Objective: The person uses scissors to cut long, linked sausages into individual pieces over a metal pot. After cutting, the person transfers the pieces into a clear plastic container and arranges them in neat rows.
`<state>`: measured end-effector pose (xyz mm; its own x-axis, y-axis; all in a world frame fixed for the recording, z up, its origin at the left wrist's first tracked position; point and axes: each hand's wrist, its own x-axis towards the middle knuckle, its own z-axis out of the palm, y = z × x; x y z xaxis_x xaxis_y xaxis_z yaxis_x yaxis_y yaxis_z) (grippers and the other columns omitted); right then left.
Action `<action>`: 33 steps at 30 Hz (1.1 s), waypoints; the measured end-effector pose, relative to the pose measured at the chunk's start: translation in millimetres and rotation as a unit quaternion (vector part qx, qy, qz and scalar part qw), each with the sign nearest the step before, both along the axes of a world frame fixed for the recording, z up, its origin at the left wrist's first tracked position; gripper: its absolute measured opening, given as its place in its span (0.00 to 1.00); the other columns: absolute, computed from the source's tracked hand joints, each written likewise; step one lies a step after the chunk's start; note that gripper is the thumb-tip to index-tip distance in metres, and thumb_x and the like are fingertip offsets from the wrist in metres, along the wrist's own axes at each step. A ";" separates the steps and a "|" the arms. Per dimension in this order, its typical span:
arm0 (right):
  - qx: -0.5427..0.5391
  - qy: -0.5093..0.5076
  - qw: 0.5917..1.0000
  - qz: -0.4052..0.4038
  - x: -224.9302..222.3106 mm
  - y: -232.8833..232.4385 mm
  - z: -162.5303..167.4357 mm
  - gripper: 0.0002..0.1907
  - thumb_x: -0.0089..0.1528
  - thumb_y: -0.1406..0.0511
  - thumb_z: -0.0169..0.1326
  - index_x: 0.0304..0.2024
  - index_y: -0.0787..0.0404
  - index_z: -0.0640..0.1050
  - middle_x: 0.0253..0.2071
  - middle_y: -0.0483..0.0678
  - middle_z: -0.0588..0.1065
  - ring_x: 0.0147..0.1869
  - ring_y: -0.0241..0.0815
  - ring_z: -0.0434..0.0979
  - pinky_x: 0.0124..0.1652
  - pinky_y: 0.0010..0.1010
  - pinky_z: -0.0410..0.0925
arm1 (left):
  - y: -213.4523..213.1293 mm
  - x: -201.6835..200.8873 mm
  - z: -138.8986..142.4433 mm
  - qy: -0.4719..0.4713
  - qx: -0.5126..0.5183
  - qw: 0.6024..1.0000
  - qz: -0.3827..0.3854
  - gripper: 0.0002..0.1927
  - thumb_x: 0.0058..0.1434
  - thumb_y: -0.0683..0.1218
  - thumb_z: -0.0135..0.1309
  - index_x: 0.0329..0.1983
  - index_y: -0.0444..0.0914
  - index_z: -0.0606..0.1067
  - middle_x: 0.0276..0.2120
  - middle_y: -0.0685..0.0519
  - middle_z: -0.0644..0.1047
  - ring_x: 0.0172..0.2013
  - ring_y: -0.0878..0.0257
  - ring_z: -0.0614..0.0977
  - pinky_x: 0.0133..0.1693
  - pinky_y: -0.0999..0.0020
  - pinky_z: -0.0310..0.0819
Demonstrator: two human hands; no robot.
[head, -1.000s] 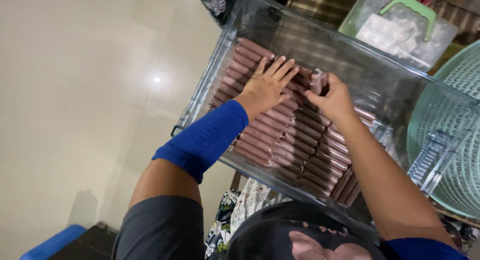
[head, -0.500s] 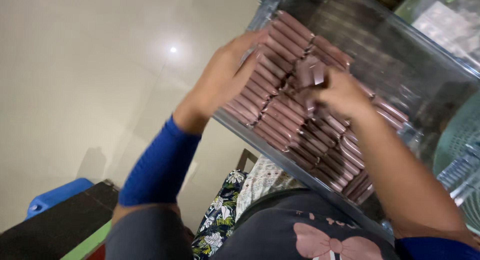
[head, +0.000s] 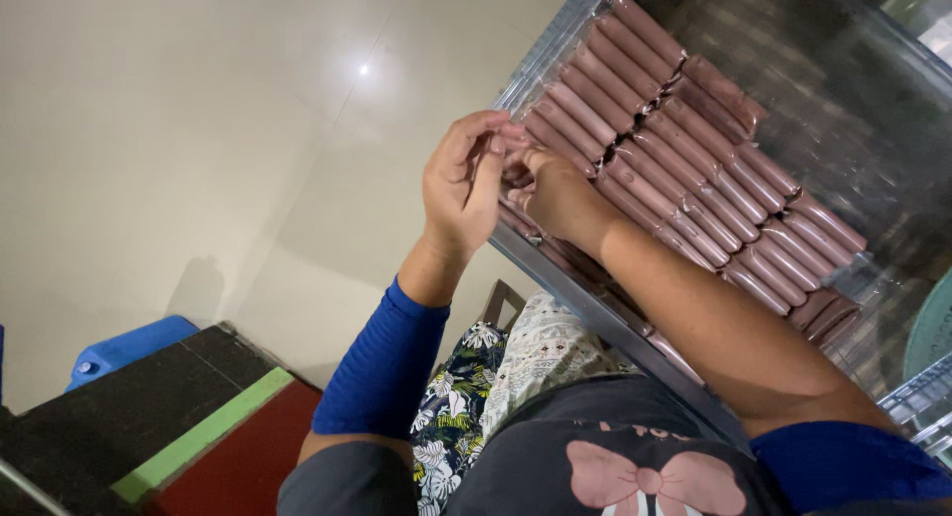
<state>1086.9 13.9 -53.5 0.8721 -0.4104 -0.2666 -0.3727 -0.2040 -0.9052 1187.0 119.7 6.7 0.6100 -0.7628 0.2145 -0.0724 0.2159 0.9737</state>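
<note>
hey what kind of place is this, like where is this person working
Probably a home or small home-run food workshop, not a factory. A clear plastic bin packed with rows of pink wrapped sausage sticks sits over a glossy tiled floor, with patterned cloth nearby; both hands work bare.

Below you spreads a pale, glossy tiled floor (head: pixel 198 129) with a small bright glint of light on it. At your lower left you see a blue plastic container (head: pixel 129 345) beside a dark block with a green stripe and red face (head: pixel 198 432). A folded floral cloth (head: pixel 461 397) lies near a white patterned cloth (head: pixel 545 343).
</note>
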 end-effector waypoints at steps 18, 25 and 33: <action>0.010 0.055 0.970 -0.235 -289.8 -64.4 104.7 0.16 0.62 0.66 0.60 0.52 0.64 0.78 0.50 0.49 0.80 0.51 0.39 0.81 0.51 0.32 0.74 | -49.3 -13.4 -62.8 -0.649 0.227 0.556 -0.467 0.04 0.53 0.42 0.58 0.27 0.39 0.82 0.30 0.40 0.81 0.35 0.44 0.84 0.39 0.50 0.79; -0.162 -0.014 0.813 -0.559 -569.6 26.7 156.3 0.09 0.73 0.70 0.57 0.53 0.70 0.75 0.50 0.52 0.79 0.53 0.36 0.81 0.53 0.30 0.75 | -40.2 30.1 -102.0 -0.442 0.437 0.584 -0.521 0.07 0.58 0.44 0.61 0.38 0.37 0.82 0.36 0.41 0.83 0.37 0.49 0.87 0.43 0.55 0.79; -0.221 0.106 0.599 -0.762 -825.8 188.9 44.8 0.08 0.73 0.70 0.61 0.50 0.72 0.79 0.46 0.53 0.80 0.49 0.38 0.80 0.53 0.31 0.73 | -80.7 -9.7 -30.9 -0.337 0.647 0.543 -0.417 0.17 0.59 0.45 0.62 0.52 0.38 0.82 0.44 0.45 0.87 0.43 0.56 0.88 0.49 0.64 0.78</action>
<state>261.1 202.7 -8.7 -0.6400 -0.7585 0.1231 -0.5278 0.3176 -0.7877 1177.3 39.0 -24.2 0.0522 -0.4913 -0.8694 -0.9080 -0.3857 0.1635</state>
